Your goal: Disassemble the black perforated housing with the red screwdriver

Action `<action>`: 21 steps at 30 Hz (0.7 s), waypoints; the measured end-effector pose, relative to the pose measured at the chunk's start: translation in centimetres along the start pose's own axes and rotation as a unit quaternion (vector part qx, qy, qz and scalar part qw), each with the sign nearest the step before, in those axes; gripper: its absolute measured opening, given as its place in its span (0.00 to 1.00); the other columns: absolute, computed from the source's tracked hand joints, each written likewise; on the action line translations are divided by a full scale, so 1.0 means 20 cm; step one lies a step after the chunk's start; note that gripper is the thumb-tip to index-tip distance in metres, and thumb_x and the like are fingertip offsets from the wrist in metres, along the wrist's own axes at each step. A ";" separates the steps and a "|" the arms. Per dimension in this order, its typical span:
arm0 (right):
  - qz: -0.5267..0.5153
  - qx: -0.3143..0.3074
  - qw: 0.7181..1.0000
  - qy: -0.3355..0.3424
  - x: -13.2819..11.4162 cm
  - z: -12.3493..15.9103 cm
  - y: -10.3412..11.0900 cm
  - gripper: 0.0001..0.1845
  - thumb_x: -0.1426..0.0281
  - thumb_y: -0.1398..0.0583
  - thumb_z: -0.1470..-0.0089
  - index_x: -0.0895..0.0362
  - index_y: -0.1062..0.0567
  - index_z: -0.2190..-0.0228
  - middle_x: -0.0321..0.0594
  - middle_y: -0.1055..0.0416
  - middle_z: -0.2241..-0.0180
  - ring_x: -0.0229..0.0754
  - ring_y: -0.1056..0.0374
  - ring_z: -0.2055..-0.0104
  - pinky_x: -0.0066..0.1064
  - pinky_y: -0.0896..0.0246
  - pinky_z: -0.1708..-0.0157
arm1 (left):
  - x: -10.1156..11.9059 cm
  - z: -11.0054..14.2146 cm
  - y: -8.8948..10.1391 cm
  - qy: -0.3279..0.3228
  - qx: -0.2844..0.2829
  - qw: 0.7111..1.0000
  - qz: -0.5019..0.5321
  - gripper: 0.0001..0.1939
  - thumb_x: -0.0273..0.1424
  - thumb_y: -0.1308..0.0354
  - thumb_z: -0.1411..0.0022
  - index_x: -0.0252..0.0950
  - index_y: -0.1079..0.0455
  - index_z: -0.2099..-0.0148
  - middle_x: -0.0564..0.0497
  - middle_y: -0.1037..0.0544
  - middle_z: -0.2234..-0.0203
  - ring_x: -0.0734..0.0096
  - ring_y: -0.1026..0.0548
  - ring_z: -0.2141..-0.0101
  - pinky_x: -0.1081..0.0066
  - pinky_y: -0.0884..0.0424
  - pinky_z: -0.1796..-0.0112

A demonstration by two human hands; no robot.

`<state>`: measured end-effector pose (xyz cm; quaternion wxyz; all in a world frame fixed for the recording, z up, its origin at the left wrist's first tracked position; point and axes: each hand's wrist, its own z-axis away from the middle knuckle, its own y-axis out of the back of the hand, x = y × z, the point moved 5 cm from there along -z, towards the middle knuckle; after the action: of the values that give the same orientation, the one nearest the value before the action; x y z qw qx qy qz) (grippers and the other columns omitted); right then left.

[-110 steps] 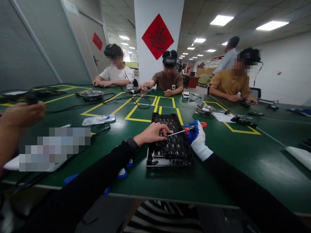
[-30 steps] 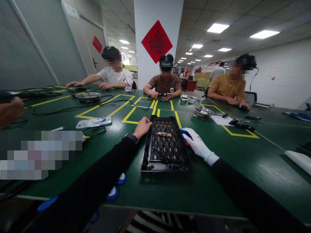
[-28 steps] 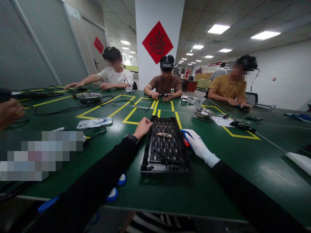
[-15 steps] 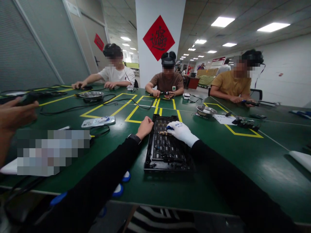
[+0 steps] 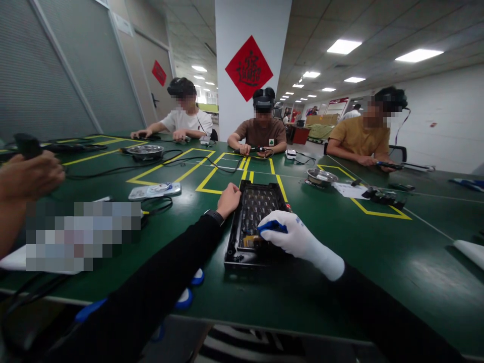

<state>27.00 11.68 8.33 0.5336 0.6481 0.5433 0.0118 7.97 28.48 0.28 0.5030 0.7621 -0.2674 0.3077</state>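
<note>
A black rectangular casing [image 5: 231,258] lies on the green table in front of me, rows of small, shiny shapes showing inside its raised rim. My bare left hand [image 5: 229,200], a dark watch at the wrist, is closed against the casing's upper left rim. In a white glove, my right hand [image 5: 289,232] grips a blue-handled brush [image 5: 273,227] over the lower part of the casing. The brush's tan head [image 5: 250,241] points down and left onto the inner surface. The glove covers the casing's lower right side.
A phone [image 5: 155,190] and a pixelated white object lie left, near another person's hand [image 5: 34,176] with a dark device. Metal bowls [image 5: 321,176] and yellow tape outlines mark the table. Black parts [image 5: 383,195] lie right. Several people sit opposite.
My right hand has moved the brush toward me, from the casing's middle to its lower part. My left hand stays at the rim. The view has tilted up slightly.
</note>
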 end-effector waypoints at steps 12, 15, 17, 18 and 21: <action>0.166 -0.054 0.977 0.121 -0.06 0.03 -0.07 0.08 0.67 0.44 0.48 0.56 0.26 0.69 0.39 0.28 0.70 0.39 0.36 0.66 0.34 0.42 0.61 | 0.00 0.00 0.00 0.018 0.000 1.000 -0.013 0.05 0.32 0.50 0.46 0.38 0.38 0.65 0.48 0.28 0.69 0.66 0.30 0.66 0.69 0.37 0.65; 0.153 -0.047 0.980 0.121 -0.05 0.03 -0.07 0.07 0.67 0.44 0.49 0.56 0.26 0.69 0.39 0.28 0.69 0.40 0.36 0.66 0.34 0.42 0.61 | -0.01 -0.02 -0.01 0.009 -0.002 1.000 -0.006 0.05 0.31 0.50 0.46 0.37 0.38 0.65 0.49 0.28 0.69 0.68 0.30 0.66 0.70 0.37 0.64; 0.140 -0.039 0.982 0.121 -0.04 0.04 -0.07 0.07 0.68 0.43 0.49 0.56 0.27 0.69 0.40 0.28 0.69 0.40 0.36 0.65 0.35 0.42 0.61 | -0.02 -0.03 -0.02 0.002 -0.006 1.000 -0.002 0.05 0.31 0.50 0.46 0.38 0.37 0.65 0.50 0.27 0.69 0.69 0.30 0.66 0.70 0.37 0.63; 0.135 -0.035 0.983 0.122 -0.04 0.04 -0.06 0.06 0.69 0.43 0.49 0.56 0.27 0.69 0.40 0.28 0.69 0.40 0.36 0.65 0.35 0.41 0.60 | -0.02 -0.03 -0.02 -0.001 -0.007 1.000 -0.001 0.05 0.31 0.50 0.46 0.38 0.37 0.65 0.50 0.27 0.69 0.69 0.30 0.66 0.70 0.37 0.63; 0.123 -0.030 0.983 0.132 -0.04 0.04 -0.06 0.05 0.70 0.43 0.50 0.56 0.27 0.70 0.41 0.29 0.68 0.42 0.36 0.62 0.37 0.41 0.58 | -0.02 -0.03 -0.02 -0.006 -0.009 1.000 -0.002 0.05 0.30 0.50 0.46 0.37 0.37 0.65 0.50 0.27 0.70 0.69 0.30 0.67 0.70 0.37 0.63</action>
<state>26.21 10.36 7.68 0.4708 0.6866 0.5242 0.1792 7.94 29.34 -0.07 0.5087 0.7600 -0.2720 0.2993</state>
